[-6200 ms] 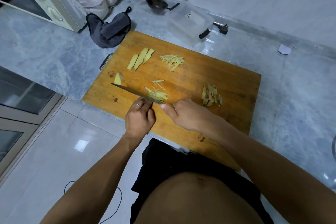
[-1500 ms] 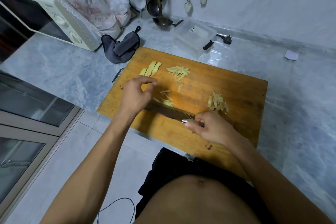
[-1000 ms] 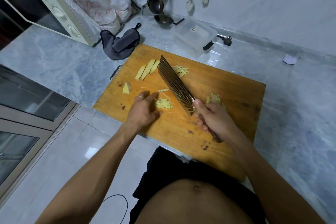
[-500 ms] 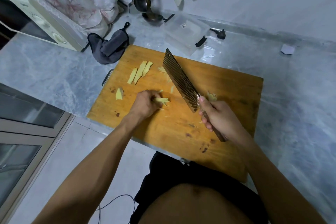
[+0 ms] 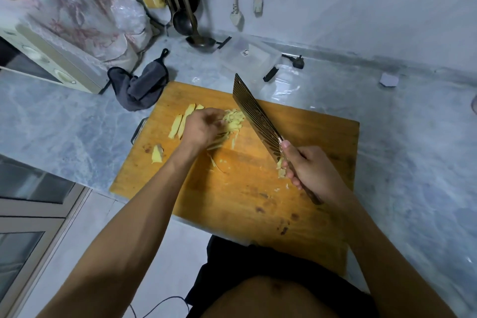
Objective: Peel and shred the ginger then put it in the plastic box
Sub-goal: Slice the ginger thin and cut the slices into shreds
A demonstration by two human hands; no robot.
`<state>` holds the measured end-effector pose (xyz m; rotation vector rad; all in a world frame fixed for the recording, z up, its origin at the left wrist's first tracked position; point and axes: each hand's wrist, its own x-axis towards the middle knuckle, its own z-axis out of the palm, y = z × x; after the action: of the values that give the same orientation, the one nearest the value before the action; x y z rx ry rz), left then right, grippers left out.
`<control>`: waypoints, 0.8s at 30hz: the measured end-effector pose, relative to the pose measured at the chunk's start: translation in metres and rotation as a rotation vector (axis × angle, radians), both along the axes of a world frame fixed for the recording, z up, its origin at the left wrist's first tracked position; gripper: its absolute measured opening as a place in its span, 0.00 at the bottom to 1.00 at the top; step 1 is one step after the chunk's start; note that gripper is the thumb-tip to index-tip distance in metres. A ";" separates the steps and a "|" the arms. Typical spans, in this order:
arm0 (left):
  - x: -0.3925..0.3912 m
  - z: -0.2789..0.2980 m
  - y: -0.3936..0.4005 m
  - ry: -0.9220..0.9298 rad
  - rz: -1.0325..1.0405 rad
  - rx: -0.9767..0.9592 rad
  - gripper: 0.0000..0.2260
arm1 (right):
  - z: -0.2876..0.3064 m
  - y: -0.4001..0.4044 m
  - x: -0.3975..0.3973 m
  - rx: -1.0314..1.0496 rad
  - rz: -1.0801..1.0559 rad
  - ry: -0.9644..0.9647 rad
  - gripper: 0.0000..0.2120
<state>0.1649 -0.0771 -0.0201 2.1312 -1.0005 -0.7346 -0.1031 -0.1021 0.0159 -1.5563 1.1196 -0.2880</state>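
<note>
A wooden cutting board (image 5: pixel 247 199) lies on the marble counter. My left hand (image 5: pixel 202 128) is over a heap of ginger shreds (image 5: pixel 233 121) at the board's far side, its curled fingers closed on a bunch of them. Uncut ginger slices (image 5: pixel 179 122) lie just left of that hand, and a ginger end piece (image 5: pixel 156 153) sits nearer the left edge. My right hand (image 5: pixel 311 174) grips the handle of a cleaver (image 5: pixel 258 117), whose blade is raised and angled toward the back. Ginger scraps (image 5: pixel 281 169) peek out beside that hand. The clear plastic box (image 5: pixel 249 59) stands behind the board.
A grey cloth (image 5: pixel 140 84) lies at the board's far left corner, next to a cream oven (image 5: pixel 51 59). A ladle (image 5: pixel 200 40), a black plug (image 5: pixel 296 60) and a paper scrap (image 5: pixel 388 79) lie along the back wall. The board overhangs the counter's front edge.
My left hand has carried shreds from the near pile up to the far heap. My right hand lifted the cleaver off the board and holds it angled upward.
</note>
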 end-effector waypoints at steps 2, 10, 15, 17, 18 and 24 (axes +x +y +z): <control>-0.002 0.005 0.010 0.008 0.038 -0.052 0.09 | 0.000 0.001 -0.002 -0.011 0.001 -0.003 0.31; 0.001 -0.009 0.102 0.065 0.320 -0.133 0.09 | 0.002 0.021 0.012 0.135 0.151 0.080 0.30; -0.010 -0.031 0.156 -0.037 0.619 -0.123 0.12 | -0.008 0.045 0.035 0.233 0.358 0.154 0.29; -0.015 -0.035 0.168 -0.063 0.690 -0.127 0.15 | -0.014 0.053 0.046 0.241 0.447 0.157 0.29; -0.017 -0.037 0.171 -0.079 0.698 -0.133 0.16 | -0.016 0.055 0.051 0.233 0.486 0.166 0.29; -0.017 -0.038 0.169 -0.074 0.605 -0.107 0.20 | -0.014 0.029 0.059 0.133 0.573 0.268 0.30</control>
<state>0.1482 0.0921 -0.0583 2.2058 -0.3712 -0.2970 -0.0436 -0.0730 0.0019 -1.7525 0.8227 0.3820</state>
